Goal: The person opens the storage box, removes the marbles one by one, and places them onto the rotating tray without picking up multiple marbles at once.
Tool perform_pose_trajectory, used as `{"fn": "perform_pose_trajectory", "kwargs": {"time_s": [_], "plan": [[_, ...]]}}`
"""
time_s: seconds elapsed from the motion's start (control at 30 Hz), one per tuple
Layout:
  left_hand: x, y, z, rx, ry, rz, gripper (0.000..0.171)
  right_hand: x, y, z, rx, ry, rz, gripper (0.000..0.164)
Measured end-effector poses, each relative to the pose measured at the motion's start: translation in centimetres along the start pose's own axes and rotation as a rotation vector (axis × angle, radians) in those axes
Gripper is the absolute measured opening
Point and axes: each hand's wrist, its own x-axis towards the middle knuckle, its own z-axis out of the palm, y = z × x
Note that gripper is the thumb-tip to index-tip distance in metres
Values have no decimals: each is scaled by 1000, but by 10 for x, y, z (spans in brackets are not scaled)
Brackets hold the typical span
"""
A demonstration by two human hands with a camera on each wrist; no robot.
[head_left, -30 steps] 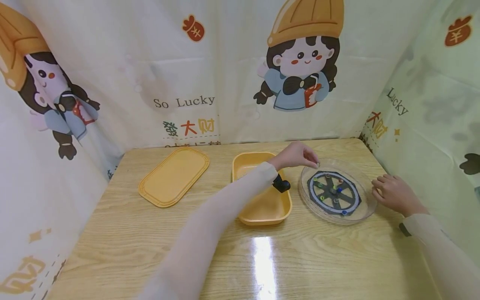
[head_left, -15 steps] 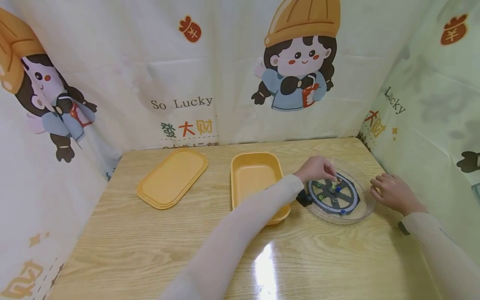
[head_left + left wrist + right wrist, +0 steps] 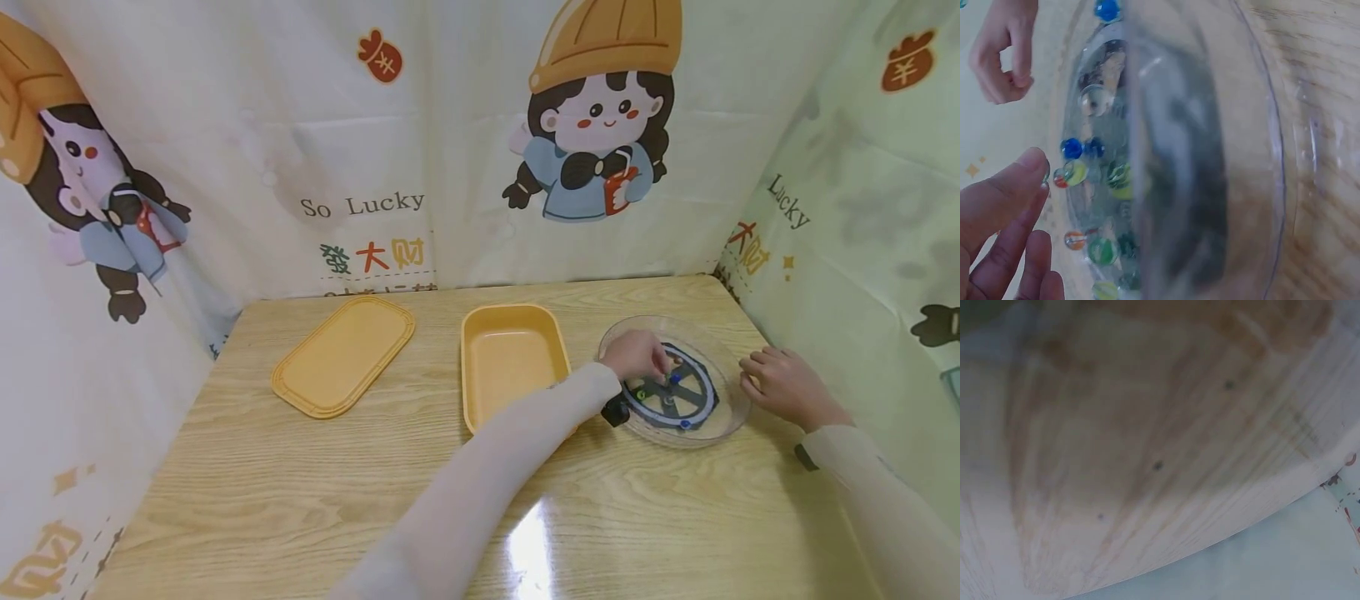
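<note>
A round clear dish [image 3: 731, 417] on the table holds a dark spoked wheel-like piece [image 3: 699, 408] with several glass marbles on it, among them a blue marble [image 3: 1072, 149] and a green marble [image 3: 1104, 251]. Over the dish, my left hand [image 3: 636, 354] pinches a small clear marble [image 3: 1045, 175] between thumb and index finger, with the other fingers loosely bent. Most of that marble is hidden by the fingertips. My right hand [image 3: 793, 387] rests on the table by the dish's right rim, its fingers loosely curled and holding nothing.
Left of the dish stands a deep orange box [image 3: 513, 350], partly covered by the left sleeve. Its flat orange lid [image 3: 343, 357] lies further left on the wooden table [image 3: 262, 500]. A patterned curtain [image 3: 465, 150] hangs behind and at both sides.
My left hand has moved right from the dish's back left rim to over the wheel-like piece, lowering toward its middle. The right hand has stayed by the rim.
</note>
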Motion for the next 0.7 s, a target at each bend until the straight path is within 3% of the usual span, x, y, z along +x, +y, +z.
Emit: {"fn": "perform_pose_trajectory", "kwargs": {"time_s": [0.33,0.53,0.7], "plan": [[9,-2,18,29,-42,-61,13,-1,0,1,2,0,6,13],[8,-3,22,41,-40,-44,15,-1,0,0,1,-2,11,19],[8,-5,24,66,-41,-19,14,0,-1,0,9,-1,6,13]]}}
